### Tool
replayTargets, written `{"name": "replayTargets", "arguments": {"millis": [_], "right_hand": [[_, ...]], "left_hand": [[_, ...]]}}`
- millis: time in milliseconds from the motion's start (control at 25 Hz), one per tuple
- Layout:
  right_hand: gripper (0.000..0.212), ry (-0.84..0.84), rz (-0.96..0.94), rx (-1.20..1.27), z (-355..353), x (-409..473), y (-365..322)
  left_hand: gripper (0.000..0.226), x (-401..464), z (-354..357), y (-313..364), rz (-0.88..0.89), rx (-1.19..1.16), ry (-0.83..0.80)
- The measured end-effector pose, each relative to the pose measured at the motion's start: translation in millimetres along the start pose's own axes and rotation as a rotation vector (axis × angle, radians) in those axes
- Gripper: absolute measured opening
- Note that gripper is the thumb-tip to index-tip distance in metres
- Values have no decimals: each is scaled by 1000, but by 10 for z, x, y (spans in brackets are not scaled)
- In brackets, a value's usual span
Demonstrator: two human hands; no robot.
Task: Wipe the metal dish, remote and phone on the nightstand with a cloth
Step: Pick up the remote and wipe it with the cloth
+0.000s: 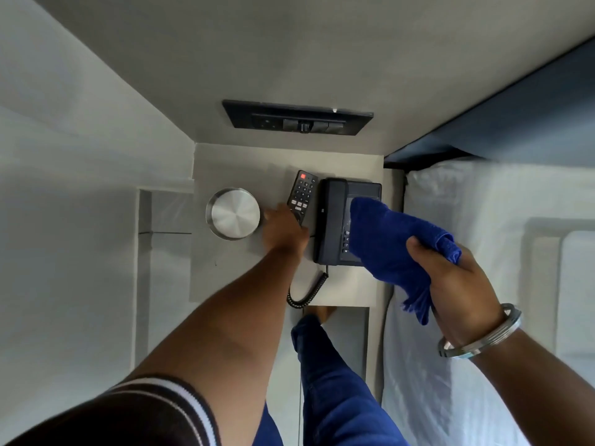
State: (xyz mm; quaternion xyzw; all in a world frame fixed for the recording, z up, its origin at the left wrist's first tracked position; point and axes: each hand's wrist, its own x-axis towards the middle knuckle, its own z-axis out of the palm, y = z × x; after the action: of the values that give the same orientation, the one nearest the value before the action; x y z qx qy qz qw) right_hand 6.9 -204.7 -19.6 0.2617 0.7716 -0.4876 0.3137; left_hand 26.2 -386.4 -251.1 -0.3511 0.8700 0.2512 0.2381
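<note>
On the pale counter (225, 272) we see, at far left, the round metal dish (233, 213) sitting flat, its brushed base catching the light. Just to its right our left hand (285, 228) reaches in, arm outstretched, and lies over the near end of the black remote (302, 193); the blur there means we cannot tell whether that grip has closed around the remote or merely rests on it. The remote lies lengthwise, red button at the far end, between the dish and the dark desk phone (335, 220), which stands close beside it with its handset along the left side and its coiled cord (306, 291) trailing off the near edge of the counter. Further right, our right hand (457, 291), a metal bangle (483, 336) at the wrist, has its grip closed tightly on a bunched blue cloth (389, 243), which hangs over the phone's keypad and hides much of it. Above the counter a dark switch panel (297, 119) is set into the wall, and at far right lies the bed (483, 220) in white sheets.
</note>
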Motion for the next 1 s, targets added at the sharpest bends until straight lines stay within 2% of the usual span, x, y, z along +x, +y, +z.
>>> {"name": "replayTargets", "arguments": {"millis": [80,120,200,320,400,480,520,600,680,720,880,1000], "right_hand": [[23,17,-78,9,-93,-212,-150],[21,17,-124,21,-129,-344,-249],[23,11,-223,49,-178,-583,-477],[33,19,-377,41,-163,-971,-963],[26,-38,-609,8,-110,-1306,-1342],[23,-144,-873,-70,-41,-1629,-1723],[32,-191,-1030,-156,1,-1802,-1938],[56,-235,-1352,-496,110,-2057,-2343],[73,-204,-1551,-847,223,-2283,-2665],[75,-197,-1610,-920,278,-2407,-2766],[68,-257,-1697,-875,509,-2816,-2830],[63,-281,-1662,-843,644,-3015,-2747]], "left_hand": [[38,-200,-365,80,88,-315,-30],[33,-341,-607,126,107,-551,-104],[35,-657,-1190,194,37,-1001,-336],[56,-1127,-2192,227,8,-1433,-692],[63,-1421,-2853,248,60,-1629,-896],[70,-1720,-3401,298,104,-1616,-980],[70,-1889,-3665,305,131,-1578,-980],[68,-2220,-4113,289,233,-1505,-966],[64,-2518,-4472,276,367,-1502,-905],[60,-2644,-4611,279,416,-1562,-878],[58,-2919,-4917,333,521,-1824,-689],[63,-2981,-4947,322,516,-1912,-709]]}}
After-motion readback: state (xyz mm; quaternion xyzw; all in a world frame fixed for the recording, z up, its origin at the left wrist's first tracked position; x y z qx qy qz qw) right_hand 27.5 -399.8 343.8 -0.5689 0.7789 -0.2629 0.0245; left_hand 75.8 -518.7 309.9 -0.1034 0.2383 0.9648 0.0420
